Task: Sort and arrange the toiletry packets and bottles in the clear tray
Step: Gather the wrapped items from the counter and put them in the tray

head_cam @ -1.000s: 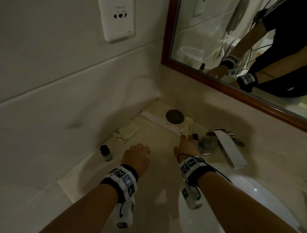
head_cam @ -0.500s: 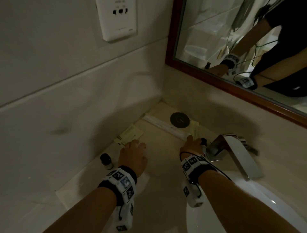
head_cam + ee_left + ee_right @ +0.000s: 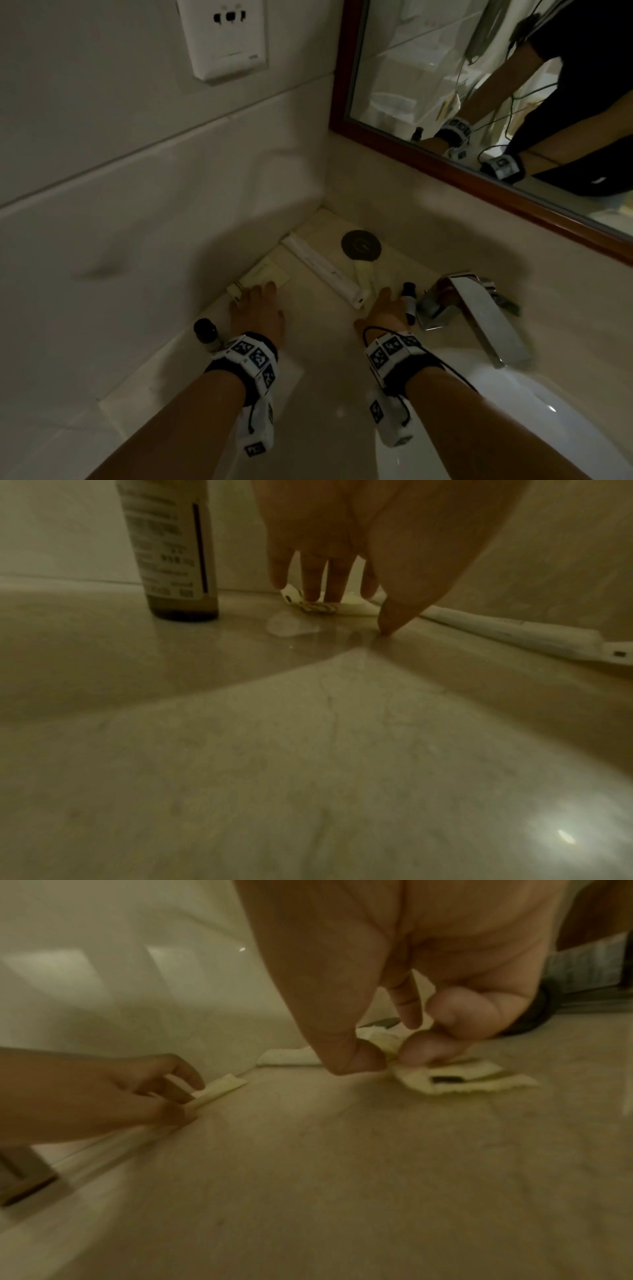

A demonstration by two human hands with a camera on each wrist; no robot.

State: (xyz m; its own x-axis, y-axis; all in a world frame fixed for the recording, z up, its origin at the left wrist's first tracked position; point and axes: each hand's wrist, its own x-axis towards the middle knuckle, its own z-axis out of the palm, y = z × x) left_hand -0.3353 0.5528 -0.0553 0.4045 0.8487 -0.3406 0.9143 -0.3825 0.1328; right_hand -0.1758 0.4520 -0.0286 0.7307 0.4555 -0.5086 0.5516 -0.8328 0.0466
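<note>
A cream packet (image 3: 459, 1079) lies flat on the beige counter (image 3: 318, 387) just left of the chrome faucet (image 3: 479, 318). The right hand (image 3: 385, 306) pinches its near edge between thumb and curled fingers, as the right wrist view shows plainly. A small dark-capped bottle (image 3: 408, 301) lies on its side between that hand and the faucet, touching or nearly touching the hand. A long white packet (image 3: 325, 270) lies diagonally on the counter left of the faucet, running from the wall corner toward the right hand, and a dark round disc (image 3: 360, 245) sits behind it.

Farther left of the faucet, against the tiled wall, lies a flat square packet (image 3: 265, 275). The left hand (image 3: 257, 310) reaches it with fingers stretched forward, fingertips (image 3: 313, 593) down on a small crumpled sachet (image 3: 318, 607) at the packet's near edge, the thumb touching the counter. Whether those fingers grip the sachet or only press it cannot be told. An upright labelled bottle (image 3: 206, 334) with a dark cap stands left of that hand by the wall.

A white basin (image 3: 534, 421) lies below the faucet, a wood-framed mirror (image 3: 479, 164) above it, and a white wall socket (image 3: 227, 37) far up to its left.
</note>
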